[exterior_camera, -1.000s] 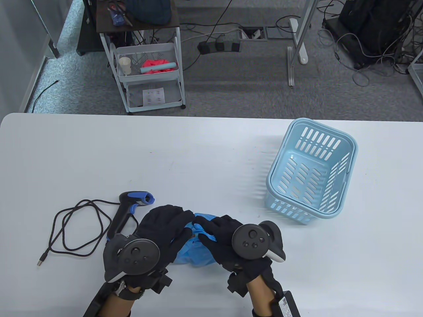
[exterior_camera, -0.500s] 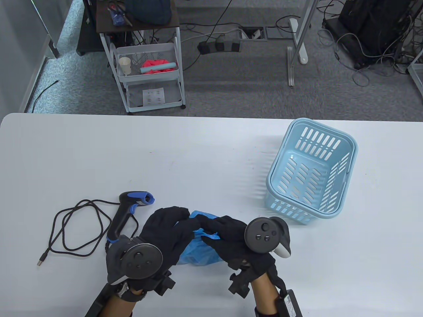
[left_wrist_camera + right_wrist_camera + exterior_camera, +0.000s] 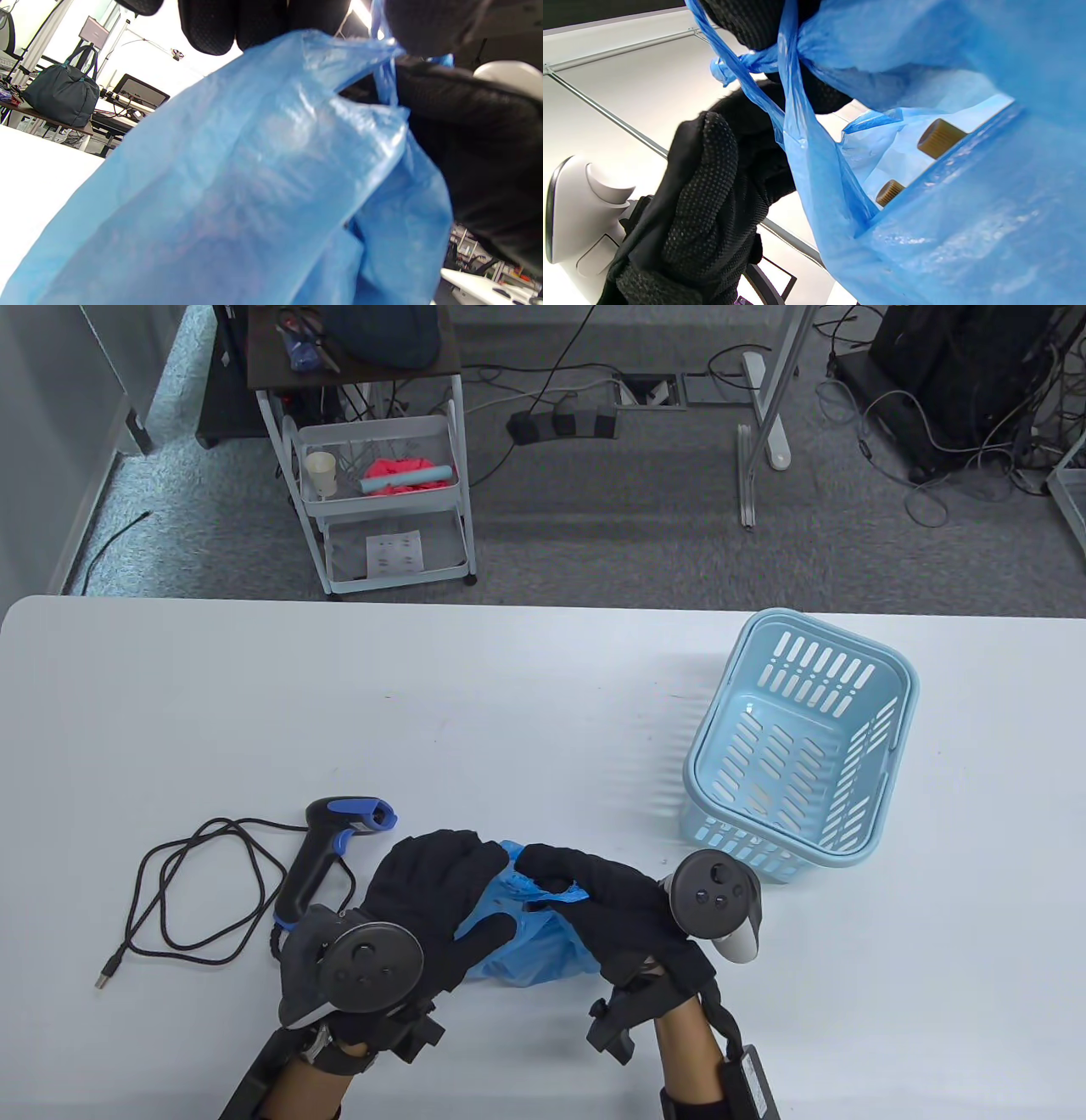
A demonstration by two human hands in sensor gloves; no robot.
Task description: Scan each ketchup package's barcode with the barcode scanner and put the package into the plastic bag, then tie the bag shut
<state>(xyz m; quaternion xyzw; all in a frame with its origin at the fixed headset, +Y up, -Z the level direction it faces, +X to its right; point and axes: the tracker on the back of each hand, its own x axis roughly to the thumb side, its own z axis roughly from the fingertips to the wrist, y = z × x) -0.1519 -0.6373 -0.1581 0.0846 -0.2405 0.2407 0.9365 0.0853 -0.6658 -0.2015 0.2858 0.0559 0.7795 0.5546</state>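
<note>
I see both hands, left hand (image 3: 441, 891) and right hand (image 3: 607, 899), pinching the crumpled blue bag (image 3: 530, 954) on the white table (image 3: 509, 712); grey carpet (image 3: 636, 551) lies beyond.

No text, brand, number or sign can be read in any view. A white sheet (image 3: 394, 553) on the lower shelf of the wire cart (image 3: 462, 487) carries small printed marks (too small to make out). A label (image 3: 747, 1079) on the black pack strapped to the right forearm shows tiny print, also unreadable. The tracker (image 3: 715, 890) buttons bear no legible symbols at this size.
</note>
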